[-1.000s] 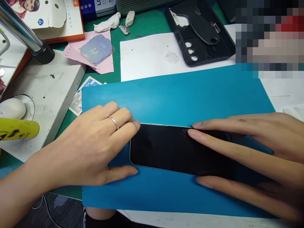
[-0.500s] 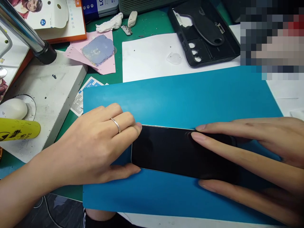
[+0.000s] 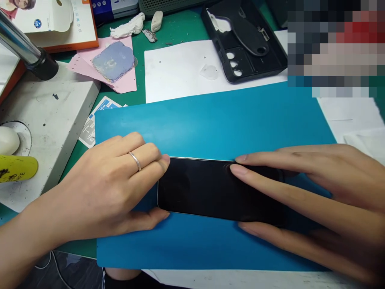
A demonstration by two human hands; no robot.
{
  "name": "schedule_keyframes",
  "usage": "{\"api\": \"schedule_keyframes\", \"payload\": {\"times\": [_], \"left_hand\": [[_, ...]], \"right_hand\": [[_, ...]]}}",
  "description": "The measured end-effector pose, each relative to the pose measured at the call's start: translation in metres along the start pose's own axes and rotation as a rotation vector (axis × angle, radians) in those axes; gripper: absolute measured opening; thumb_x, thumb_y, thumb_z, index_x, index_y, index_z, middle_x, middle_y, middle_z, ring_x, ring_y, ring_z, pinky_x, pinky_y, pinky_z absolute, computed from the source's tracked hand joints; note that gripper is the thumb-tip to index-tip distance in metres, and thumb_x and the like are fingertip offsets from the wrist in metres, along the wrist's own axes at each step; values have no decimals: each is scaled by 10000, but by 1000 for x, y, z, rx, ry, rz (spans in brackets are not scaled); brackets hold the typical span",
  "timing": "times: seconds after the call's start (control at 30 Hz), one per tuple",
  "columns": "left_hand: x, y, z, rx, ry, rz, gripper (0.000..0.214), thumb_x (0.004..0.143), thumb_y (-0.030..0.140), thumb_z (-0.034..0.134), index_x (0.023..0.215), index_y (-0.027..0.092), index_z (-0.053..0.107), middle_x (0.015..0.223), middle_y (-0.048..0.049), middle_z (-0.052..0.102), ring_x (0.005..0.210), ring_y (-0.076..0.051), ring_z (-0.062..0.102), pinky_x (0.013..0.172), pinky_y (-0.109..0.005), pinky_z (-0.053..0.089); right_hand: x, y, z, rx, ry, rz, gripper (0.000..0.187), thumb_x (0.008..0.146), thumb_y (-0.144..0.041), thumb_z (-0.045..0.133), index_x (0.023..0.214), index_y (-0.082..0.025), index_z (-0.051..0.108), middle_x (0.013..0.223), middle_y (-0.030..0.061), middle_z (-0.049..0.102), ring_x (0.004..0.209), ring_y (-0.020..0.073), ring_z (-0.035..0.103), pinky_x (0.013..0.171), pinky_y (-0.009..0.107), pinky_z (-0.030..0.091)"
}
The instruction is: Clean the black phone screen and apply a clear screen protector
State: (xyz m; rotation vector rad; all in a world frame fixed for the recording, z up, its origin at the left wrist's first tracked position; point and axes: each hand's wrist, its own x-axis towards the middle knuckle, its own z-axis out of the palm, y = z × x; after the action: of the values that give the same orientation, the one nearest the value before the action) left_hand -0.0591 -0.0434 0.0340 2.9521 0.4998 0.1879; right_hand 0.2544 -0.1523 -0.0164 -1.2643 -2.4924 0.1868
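Note:
A dark-screened smartphone (image 3: 198,188) lies face up on a blue mat (image 3: 195,124). My left hand (image 3: 123,184), with a ring on one finger, grips the phone's left end; its thumb is at the near corner and its bent fingers at the far corner. From the other side, my right hand (image 3: 345,180) holds the phone across its width. One fingertip touches the far edge, another rests on the screen close by, and the thumb lies along the near edge. The phone's right end is partly hidden beneath this hand.
Behind the mat, a black phone case (image 3: 246,44) lies on white paper (image 3: 177,72). At the left are a grey slab (image 3: 69,100), a yellow cylinder (image 3: 18,168) and a metal post (image 3: 18,32). Pink paper (image 3: 128,82) and white putty-like lumps (image 3: 129,26) lie farther back.
The whole view has shifted, so everything appears farther left. Both hands keep about the same places on the phone, and its position on the mat looks unchanged.

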Motion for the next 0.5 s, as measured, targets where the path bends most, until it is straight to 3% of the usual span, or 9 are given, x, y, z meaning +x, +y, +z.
{"api": "schedule_keyframes", "payload": {"times": [0.13, 0.37, 0.5], "left_hand": [[0, 0, 1, -19, -6, -5, 344, 1027, 418, 625, 1140, 97, 676, 1018, -119, 724, 793, -230, 561, 631, -381, 463], [-2, -2, 1, -37, -17, -21, 320, 1024, 398, 624, 1170, 114, 645, 1054, -114, 714, 819, -234, 564, 652, -381, 465], [-4, -5, 3, -42, -10, -4, 350, 1024, 423, 618, 1207, 125, 624, 1064, -110, 696, 835, -241, 570, 667, -392, 486]], "right_hand": [[1, 0, 0, -7, 18, -5, 523, 985, -354, 680, 1480, -221, 575, 1379, 162, 649, 1183, 349, 635, 909, 519, 572], [1, -3, -3, 14, 8, 21, 504, 995, -305, 660, 1485, -232, 568, 1381, 144, 653, 1195, 340, 641, 929, 507, 583], [3, -1, -5, -3, -16, 15, 439, 1045, -387, 592, 1456, -234, 582, 1381, 134, 654, 1201, 327, 628, 907, 483, 584]]}}
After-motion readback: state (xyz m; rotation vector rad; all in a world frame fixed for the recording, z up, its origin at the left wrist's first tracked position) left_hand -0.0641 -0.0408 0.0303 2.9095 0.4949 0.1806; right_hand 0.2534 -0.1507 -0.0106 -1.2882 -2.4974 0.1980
